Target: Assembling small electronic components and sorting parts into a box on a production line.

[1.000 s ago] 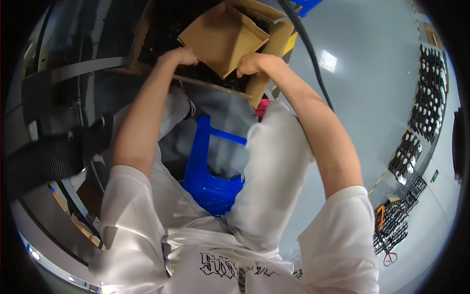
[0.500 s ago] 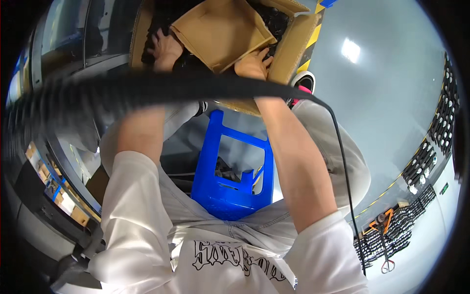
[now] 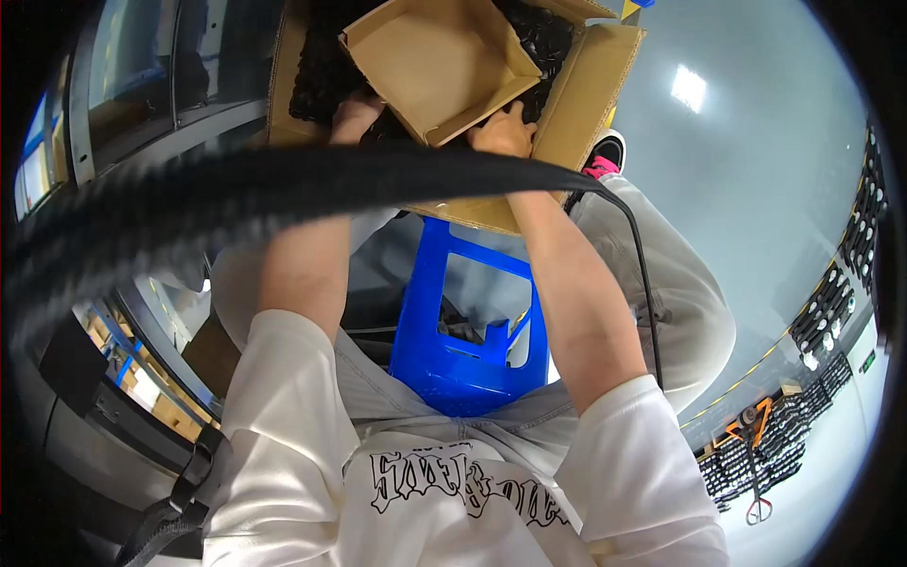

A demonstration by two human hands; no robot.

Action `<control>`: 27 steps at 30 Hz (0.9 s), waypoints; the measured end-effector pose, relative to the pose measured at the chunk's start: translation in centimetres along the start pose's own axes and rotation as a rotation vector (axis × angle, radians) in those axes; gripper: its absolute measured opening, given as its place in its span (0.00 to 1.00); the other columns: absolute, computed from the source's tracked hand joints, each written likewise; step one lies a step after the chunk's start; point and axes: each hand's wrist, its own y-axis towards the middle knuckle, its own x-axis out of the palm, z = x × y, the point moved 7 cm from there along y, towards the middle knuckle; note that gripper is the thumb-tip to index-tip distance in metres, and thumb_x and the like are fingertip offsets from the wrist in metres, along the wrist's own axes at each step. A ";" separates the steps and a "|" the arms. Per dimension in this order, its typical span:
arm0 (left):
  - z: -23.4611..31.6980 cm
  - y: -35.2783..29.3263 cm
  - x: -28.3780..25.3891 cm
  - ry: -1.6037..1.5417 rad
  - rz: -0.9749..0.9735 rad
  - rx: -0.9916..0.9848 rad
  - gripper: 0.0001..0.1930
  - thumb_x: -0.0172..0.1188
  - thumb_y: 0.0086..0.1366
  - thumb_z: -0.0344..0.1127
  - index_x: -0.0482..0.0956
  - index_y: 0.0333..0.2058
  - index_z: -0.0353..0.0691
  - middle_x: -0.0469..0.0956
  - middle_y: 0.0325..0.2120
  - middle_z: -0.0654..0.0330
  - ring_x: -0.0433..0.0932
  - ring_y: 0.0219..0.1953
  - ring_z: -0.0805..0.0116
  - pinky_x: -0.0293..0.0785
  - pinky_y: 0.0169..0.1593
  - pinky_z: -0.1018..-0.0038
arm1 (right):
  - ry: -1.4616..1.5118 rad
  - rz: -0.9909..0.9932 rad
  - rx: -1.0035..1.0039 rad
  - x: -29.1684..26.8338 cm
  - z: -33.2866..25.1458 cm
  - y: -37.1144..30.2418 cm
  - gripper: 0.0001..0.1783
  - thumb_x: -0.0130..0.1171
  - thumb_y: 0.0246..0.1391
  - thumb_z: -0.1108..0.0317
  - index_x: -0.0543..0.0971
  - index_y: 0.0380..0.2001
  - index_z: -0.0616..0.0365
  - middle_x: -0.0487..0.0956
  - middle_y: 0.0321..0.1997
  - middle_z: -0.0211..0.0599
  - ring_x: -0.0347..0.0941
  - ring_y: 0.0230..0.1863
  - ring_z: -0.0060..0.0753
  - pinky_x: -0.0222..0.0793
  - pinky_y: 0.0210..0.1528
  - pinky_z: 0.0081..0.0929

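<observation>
A shallow brown cardboard tray (image 3: 430, 66) sits tilted inside a larger open cardboard box (image 3: 586, 90). Small black parts (image 3: 326, 66) fill the box around and beneath the tray. My left hand (image 3: 357, 117) reaches in at the tray's near left side. Its fingers are hidden among the black parts and behind the tray wall, so its grip cannot be told. Against the near right wall of the tray lies my right hand (image 3: 505, 132), fingers apart and stretched forward beside the black parts, with nothing visible held.
A blue plastic stool (image 3: 468, 373) stands between my legs. Across the view runs a dark strap with a cable (image 3: 406, 175), covering part of both forearms. Metal framing (image 3: 85, 123) rises at left; racks of black items (image 3: 827, 321) stand at far right.
My left hand has moved right and deeper, its spread fingers now out of sight by the tray. The right hand stays at the tray's near right wall. The whole view has shifted slightly.
</observation>
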 end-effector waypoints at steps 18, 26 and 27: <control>3.4 -10.9 -8.2 -1.572 -0.175 -0.128 0.09 0.64 0.58 0.35 0.79 0.37 0.43 0.77 0.36 0.59 0.75 0.36 0.69 0.77 0.34 0.72 | 1.489 -0.107 0.127 -3.1 0.2 -5.4 0.13 0.66 0.43 0.68 0.81 0.34 0.62 0.79 0.28 0.40 0.75 0.26 0.34 0.72 0.25 0.33; 10.2 -12.1 -14.1 -0.860 0.369 -0.020 0.14 0.67 0.56 0.43 0.83 0.42 0.48 0.82 0.35 0.60 0.81 0.34 0.65 0.74 0.39 0.64 | 1.370 -0.002 -0.080 -7.6 -6.3 -0.4 0.26 0.57 0.58 0.52 0.79 0.54 0.59 0.81 0.53 0.44 0.72 0.58 0.44 0.61 0.62 0.35; 10.1 -13.1 -14.1 -1.006 0.302 0.001 0.15 0.67 0.57 0.44 0.82 0.43 0.48 0.82 0.36 0.60 0.82 0.34 0.65 0.75 0.40 0.63 | 1.359 -0.028 -0.120 -7.7 -7.1 -1.2 0.28 0.55 0.59 0.50 0.79 0.55 0.58 0.80 0.55 0.43 0.71 0.60 0.43 0.59 0.64 0.33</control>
